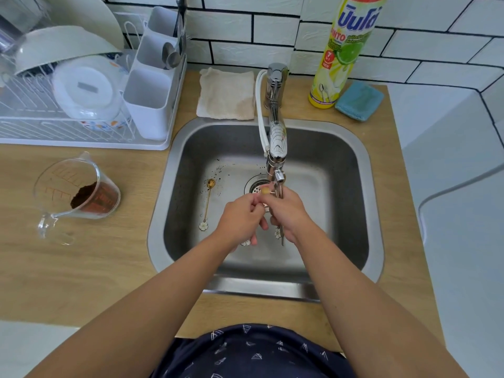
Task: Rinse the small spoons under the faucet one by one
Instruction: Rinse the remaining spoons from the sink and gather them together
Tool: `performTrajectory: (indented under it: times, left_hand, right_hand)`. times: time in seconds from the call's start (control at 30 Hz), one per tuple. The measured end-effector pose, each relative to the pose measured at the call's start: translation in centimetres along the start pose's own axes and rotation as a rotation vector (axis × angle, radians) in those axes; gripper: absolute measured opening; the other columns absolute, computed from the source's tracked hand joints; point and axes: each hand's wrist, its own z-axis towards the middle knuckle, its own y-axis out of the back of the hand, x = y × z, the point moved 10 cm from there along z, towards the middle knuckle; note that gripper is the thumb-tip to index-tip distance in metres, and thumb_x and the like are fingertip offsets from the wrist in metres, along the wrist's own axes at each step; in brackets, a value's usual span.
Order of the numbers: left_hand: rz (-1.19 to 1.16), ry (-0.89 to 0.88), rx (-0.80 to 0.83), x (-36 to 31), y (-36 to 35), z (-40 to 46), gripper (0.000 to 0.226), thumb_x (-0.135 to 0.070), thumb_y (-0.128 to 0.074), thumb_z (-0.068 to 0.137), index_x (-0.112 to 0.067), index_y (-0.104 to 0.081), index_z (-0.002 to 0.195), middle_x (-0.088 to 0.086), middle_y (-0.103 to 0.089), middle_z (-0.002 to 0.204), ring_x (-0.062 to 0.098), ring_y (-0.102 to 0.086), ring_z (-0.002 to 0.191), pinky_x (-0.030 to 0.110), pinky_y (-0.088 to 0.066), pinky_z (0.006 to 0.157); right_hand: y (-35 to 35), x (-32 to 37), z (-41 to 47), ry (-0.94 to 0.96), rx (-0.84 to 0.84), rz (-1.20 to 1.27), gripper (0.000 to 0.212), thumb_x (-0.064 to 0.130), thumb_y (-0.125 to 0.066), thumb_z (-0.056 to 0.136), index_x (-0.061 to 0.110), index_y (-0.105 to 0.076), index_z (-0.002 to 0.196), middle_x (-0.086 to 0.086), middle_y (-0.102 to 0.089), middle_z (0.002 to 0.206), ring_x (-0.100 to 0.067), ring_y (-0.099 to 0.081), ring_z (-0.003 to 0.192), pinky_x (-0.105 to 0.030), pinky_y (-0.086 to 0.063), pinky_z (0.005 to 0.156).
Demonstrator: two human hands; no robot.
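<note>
Both forearms reach from the near rim of the sink (377,241) to a point directly under the faucet (277,148) spout. Left hand (241,218) is curled, its fingertips pinching the gold bowl of a small spoon (265,190) just beneath the spout. Right hand (289,214) is closed around what appear to be several thin spoon handles, with a white flower-shaped end (277,233) hanging below the palm; the exact count cannot be told. Another flower end shows under the left hand. A loose gold spoon (207,203) lies flat on the sink floor, left of the faucet and the drain (255,186), bowl pointing away from the person. Dark specks sit on the sink floor near that spoon. Whether water is running cannot be confirmed.

Handling judgement: these spoons look light, stiff and thin, and likely slippery when wet. The narrow stem offers little purchase; the decorated flower end gives a better stop for the fingers, leaving the bowl free under the stream. The enamel-like flower may chip if dropped on steel. The open drain lies directly beneath the work, so a slipped spoon could lodge there.

Left of the faucet, on the counter, stands a measuring jug (77,192) holding brown grounds.
</note>
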Motion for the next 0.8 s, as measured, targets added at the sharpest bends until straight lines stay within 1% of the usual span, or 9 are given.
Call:
performTrajectory:
  times: [0.03,0.13,0.23,0.33,0.4,0.47,0.57,0.7,0.8]
  left_hand:
    - [0.008,-0.002,0.001,-0.1,-0.1,-0.1,0.019,-0.024,-0.044,0.098,-0.032,-0.059,0.091,-0.005,-0.075,0.072,0.017,-0.055,0.033,0.016,-0.037,0.036]
    - [0.042,-0.008,-0.002,-0.4,-0.1,-0.1,0.019,-0.026,-0.046,0.099,-0.036,-0.058,0.088,-0.008,-0.076,0.077,0.017,-0.056,0.033,0.018,-0.04,0.035]
    - [0.054,-0.002,-0.012,-0.6,0.4,0.1,0.02,-0.025,-0.047,0.097,-0.034,-0.059,0.084,-0.009,-0.076,0.079,0.018,-0.056,0.033,0.019,-0.04,0.035]
    - [0.065,0.006,-0.011,-0.8,0.6,0.3,0.018,-0.022,-0.045,0.096,-0.029,-0.061,0.091,-0.007,-0.075,0.072,0.018,-0.055,0.033,0.018,-0.038,0.034]
    - [0.088,0.0,0.005,-0.8,0.2,0.3,0.016,-0.022,-0.044,0.096,-0.023,-0.06,0.096,-0.007,-0.074,0.071,0.018,-0.056,0.033,0.018,-0.036,0.034]
    - [0.119,-0.006,0.031,-0.9,-0.4,0.0,0.015,-0.024,-0.043,0.098,-0.024,-0.059,0.1,-0.008,-0.075,0.071,0.017,-0.058,0.034,0.019,-0.038,0.034]
    - [0.106,-0.014,0.035,-0.9,-0.5,-0.1,0.016,-0.023,-0.044,0.098,-0.027,-0.059,0.099,-0.007,-0.075,0.074,0.018,-0.058,0.034,0.021,-0.041,0.036]
    - [0.075,0.024,0.003,-0.5,0.3,0.1,0.019,-0.02,-0.044,0.097,-0.031,-0.056,0.088,-0.005,-0.075,0.074,0.019,-0.057,0.033,0.017,-0.035,0.034]
    - [0.109,0.022,0.023,-0.6,-0.3,0.0,0.014,-0.024,-0.044,0.099,-0.028,-0.056,0.093,-0.005,-0.075,0.073,0.018,-0.06,0.035,0.021,-0.04,0.035]
  right_hand:
    - [0.4,0.2,0.1,0.002,-0.038,-0.011,0.004,0.025,-0.074,0.086,0.022,-0.072,0.086,0.006,-0.071,0.071,-0.007,-0.047,0.046,-0.023,-0.034,0.041]
    - [1.4,0.5,0.3,0.007,-0.126,-0.036,0.02,0.03,-0.063,0.1,0.018,-0.074,0.087,0.005,-0.075,0.074,-0.007,-0.042,0.043,-0.024,-0.034,0.041]
    - [0.6,0.4,0.2,0.002,-0.018,0.043,0.021,0.025,-0.054,0.106,0.018,-0.073,0.101,0.014,-0.07,0.062,-0.004,-0.038,0.041,-0.022,-0.034,0.041]
    - [-0.1,0.4,-0.4,0.006,0.044,0.095,0.013,0.017,-0.061,0.1,0.021,-0.073,0.098,0.016,-0.067,0.06,-0.002,-0.041,0.041,-0.021,-0.032,0.04]
    - [0.5,0.3,-0.3,-0.013,-0.035,0.101,0.012,0.02,-0.067,0.095,0.02,-0.074,0.085,0.01,-0.07,0.064,-0.004,-0.043,0.042,-0.022,-0.031,0.039]
    - [1.2,0.1,-0.1,-0.043,-0.127,0.09,0.021,0.029,-0.067,0.097,0.019,-0.073,0.08,0.006,-0.073,0.067,-0.005,-0.044,0.042,-0.023,-0.032,0.04]
    - [1.4,0.2,0.3,-0.044,-0.137,0.078,0.026,0.033,-0.06,0.103,0.016,-0.073,0.087,0.005,-0.074,0.071,-0.007,-0.043,0.044,-0.025,-0.033,0.042]
    - [-0.5,-0.1,-0.3,-0.026,0.071,0.085,0.01,0.018,-0.062,0.101,0.018,-0.072,0.098,0.015,-0.065,0.057,-0.005,-0.038,0.041,-0.023,-0.029,0.041]
    - [0.6,-0.1,-0.4,-0.038,-0.054,0.054,0.015,0.025,-0.068,0.095,0.014,-0.074,0.087,0.008,-0.067,0.06,-0.009,-0.041,0.045,-0.024,-0.031,0.04]
